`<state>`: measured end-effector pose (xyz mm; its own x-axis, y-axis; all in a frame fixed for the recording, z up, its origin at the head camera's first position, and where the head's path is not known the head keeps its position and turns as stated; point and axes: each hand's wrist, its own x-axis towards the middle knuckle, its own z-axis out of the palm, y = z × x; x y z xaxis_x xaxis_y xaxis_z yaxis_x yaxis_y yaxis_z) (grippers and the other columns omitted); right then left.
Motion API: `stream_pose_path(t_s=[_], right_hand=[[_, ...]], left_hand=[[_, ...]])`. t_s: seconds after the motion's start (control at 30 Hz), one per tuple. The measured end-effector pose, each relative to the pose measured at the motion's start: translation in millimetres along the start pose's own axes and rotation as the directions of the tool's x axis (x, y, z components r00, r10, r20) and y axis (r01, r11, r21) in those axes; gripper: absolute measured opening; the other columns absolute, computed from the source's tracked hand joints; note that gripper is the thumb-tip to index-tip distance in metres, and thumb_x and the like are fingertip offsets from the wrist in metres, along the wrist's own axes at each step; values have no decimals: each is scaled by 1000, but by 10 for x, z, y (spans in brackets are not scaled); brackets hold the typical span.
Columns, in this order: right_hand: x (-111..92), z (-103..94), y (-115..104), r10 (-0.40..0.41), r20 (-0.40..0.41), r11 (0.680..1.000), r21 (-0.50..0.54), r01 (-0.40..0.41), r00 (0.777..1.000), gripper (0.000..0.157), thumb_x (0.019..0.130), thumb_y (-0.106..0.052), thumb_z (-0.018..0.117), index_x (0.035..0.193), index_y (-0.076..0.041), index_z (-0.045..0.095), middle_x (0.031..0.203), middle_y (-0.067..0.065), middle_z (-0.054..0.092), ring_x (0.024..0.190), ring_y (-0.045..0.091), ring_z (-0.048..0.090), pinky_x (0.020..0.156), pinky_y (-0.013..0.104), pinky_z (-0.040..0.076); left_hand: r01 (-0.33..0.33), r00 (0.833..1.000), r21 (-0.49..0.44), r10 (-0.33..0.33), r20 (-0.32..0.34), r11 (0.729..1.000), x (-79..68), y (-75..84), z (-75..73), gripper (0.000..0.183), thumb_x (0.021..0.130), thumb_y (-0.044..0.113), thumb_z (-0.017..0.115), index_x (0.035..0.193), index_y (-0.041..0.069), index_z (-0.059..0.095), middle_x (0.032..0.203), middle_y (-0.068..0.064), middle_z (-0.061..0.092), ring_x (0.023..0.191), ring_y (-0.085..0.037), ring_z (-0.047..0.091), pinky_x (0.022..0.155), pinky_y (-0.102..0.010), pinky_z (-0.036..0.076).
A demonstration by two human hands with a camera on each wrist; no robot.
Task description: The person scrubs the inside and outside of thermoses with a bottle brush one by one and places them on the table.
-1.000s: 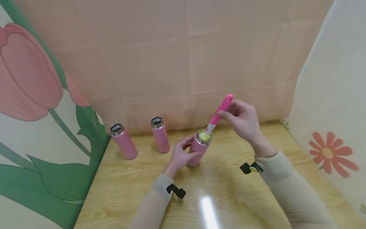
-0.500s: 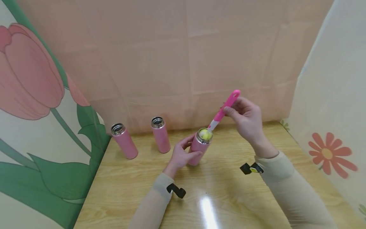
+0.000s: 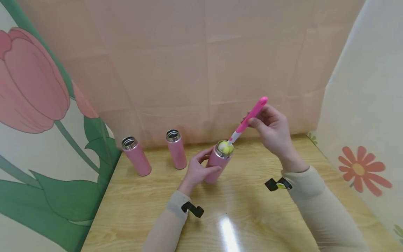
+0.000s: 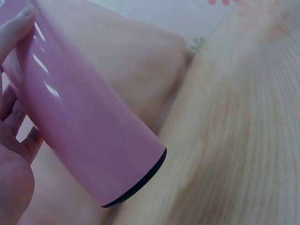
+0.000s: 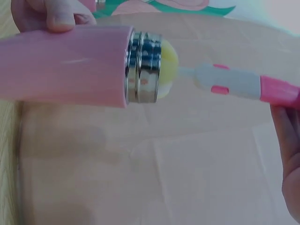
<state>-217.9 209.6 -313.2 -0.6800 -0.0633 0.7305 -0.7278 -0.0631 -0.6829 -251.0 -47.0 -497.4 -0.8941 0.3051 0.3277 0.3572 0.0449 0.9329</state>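
Observation:
My left hand (image 3: pixel 199 172) grips a pink thermos bottle (image 3: pixel 217 166) round its body, the thumb across the near side. The bottle leans to the right and its steel mouth is uncapped; in the left wrist view its dark base (image 4: pixel 140 185) shows at the lower end. A bottle brush (image 3: pixel 252 115) with a pink handle and a white neck is pinched between the thumb and fingers of my right hand (image 3: pixel 273 133). Its yellow-and-white sponge head (image 5: pixel 168 65) fills the mouth and bulges a little past the steel rim; the rest of the sponge is hidden inside.
Two more pink thermos bottles, one at the far left (image 3: pixel 138 159) and one nearer the middle (image 3: pixel 177 152), stand uncapped on the wooden table (image 3: pixel 132 213). A peach-coloured cloth (image 3: pixel 201 70) hangs behind the table, and a flower-printed wall panel (image 3: pixel 362 115) stands on the right.
My right hand has drawn the brush up and to the right, so more of the sponge shows at the mouth. The held bottle tilts slightly more; the other bottles stay put.

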Motion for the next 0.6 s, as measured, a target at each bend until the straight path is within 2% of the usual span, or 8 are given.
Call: stream_pose_path(t_s=[0.2,0.33,0.43,0.6], right_hand=[[23,-62,41,19,108,997,79,-27,994,20,98,15,64,112,27,55,101,10,77,91,19,77,83,31,64],[23,-90,92,58,174,993,96,-75,983,23,99,8,68,112,23,58,102,9,76,92,18,77,83,31,64],[11,-97,128,83,193,991,87,-101,978,13,99,15,65,110,19,61,101,11,77,92,19,77,83,31,64],[-30,-83,207,132,252,990,14,-140,959,13,97,21,60,110,18,60,100,9,79,93,19,77,83,29,63]], left_hand=[[-31,999,11,30,44,999,21,32,-75,70,84,19,94,148,25,66,139,5,70,118,-23,66,106,-54,52],[-63,994,-12,64,92,998,32,31,-106,71,84,18,94,149,20,66,137,0,71,119,-24,67,107,-56,52],[-60,991,-21,62,119,998,32,32,-118,71,83,20,94,148,20,66,137,0,71,121,-24,67,107,-53,52],[-31,990,-37,36,138,999,35,38,-128,71,84,20,93,149,18,65,140,1,70,122,-23,65,109,-55,51]])
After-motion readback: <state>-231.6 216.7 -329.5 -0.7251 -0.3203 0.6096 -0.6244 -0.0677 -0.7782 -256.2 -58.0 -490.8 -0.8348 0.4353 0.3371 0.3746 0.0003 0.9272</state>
